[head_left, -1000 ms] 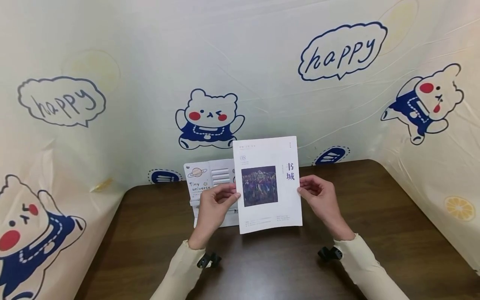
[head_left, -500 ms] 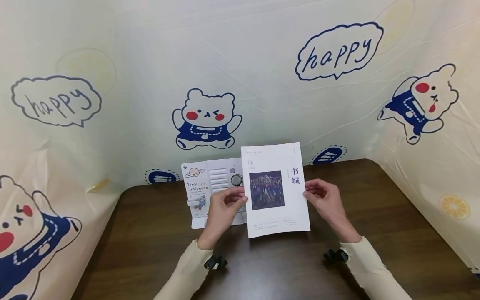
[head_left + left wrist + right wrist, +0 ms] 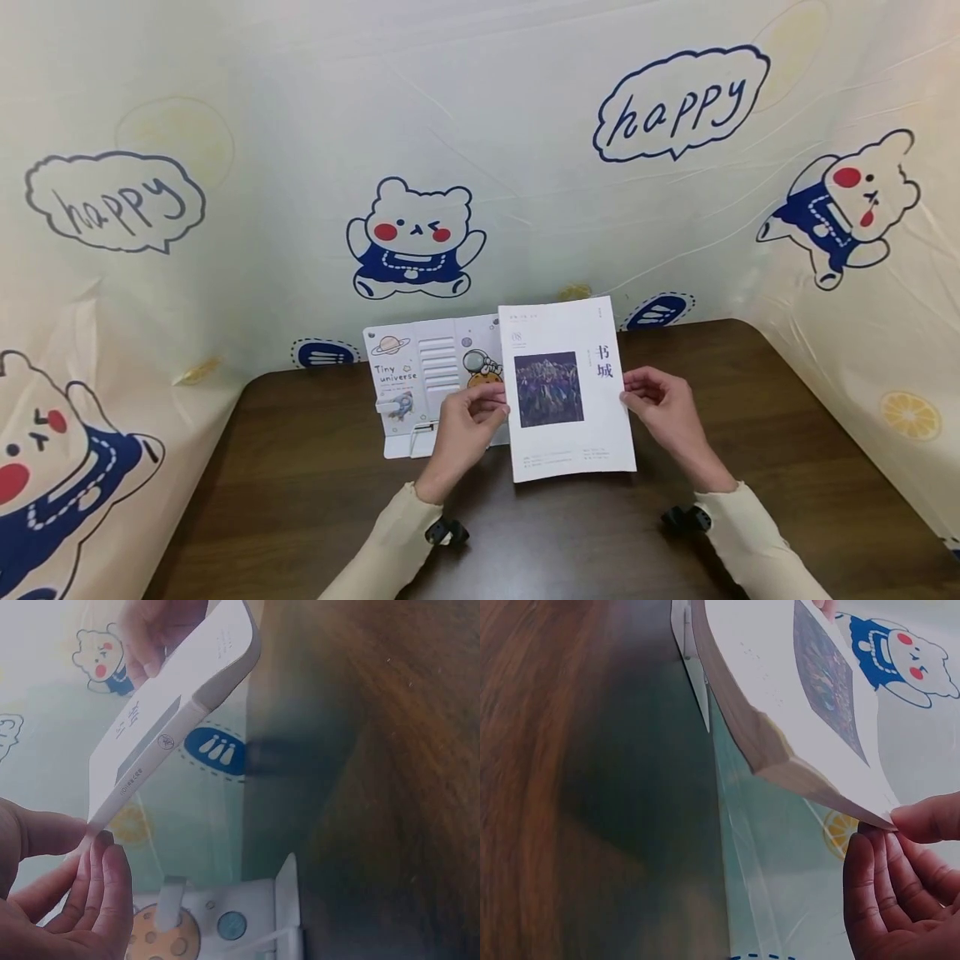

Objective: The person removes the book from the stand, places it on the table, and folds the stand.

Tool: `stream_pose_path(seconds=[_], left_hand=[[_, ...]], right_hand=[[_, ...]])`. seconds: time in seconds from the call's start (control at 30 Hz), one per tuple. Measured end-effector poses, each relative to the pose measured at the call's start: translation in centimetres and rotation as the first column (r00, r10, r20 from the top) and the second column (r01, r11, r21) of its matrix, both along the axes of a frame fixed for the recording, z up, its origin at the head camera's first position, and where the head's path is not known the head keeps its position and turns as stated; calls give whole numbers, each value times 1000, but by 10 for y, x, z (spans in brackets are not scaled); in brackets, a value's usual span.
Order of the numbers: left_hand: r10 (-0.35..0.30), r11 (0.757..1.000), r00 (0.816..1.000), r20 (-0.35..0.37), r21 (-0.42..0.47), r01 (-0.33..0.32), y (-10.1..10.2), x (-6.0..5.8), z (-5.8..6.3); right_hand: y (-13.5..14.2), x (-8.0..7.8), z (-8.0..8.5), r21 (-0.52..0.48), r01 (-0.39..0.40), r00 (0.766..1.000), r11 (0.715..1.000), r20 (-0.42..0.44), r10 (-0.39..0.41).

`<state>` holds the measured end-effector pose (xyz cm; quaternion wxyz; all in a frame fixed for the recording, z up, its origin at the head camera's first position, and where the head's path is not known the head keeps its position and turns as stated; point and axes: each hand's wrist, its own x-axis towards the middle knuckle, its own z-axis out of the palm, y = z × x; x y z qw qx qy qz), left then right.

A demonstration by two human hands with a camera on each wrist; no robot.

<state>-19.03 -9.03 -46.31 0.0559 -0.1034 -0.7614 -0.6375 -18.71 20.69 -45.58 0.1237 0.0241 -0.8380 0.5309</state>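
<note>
your left grip (image 3: 467, 427), nearer the tiny universe bookstand (image 3: 438, 367), and right grip (image 3: 670, 412) pinch opposite long edges of the paperback (image 3: 567, 389), seemingly clear of that bookstand.

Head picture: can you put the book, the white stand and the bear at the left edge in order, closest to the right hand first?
From the right hand:
1. The book: nearest, pinched by that hand at its right side.
2. The white stand: to the left, partly hidden by the book.
3. The bear: farthest, at the picture's left edge.
</note>
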Motion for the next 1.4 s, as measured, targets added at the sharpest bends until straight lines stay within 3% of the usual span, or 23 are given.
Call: stream_pose_path(seconds=[0.47,1.17,1.4], left_hand=[[-37,999,998,48,-23,39,16,1,-11],[-92,985,991,94,-137,104,30,-3,-26],[-92,970,992,83,-218,108,30,-6,-28]], right_hand=[[17,2,-7,70,12,998,998,56,-16],[34,-5,-14,119,-41,984,992,178,19],[36,-9,-19,130,-52,978,990,205,24]])
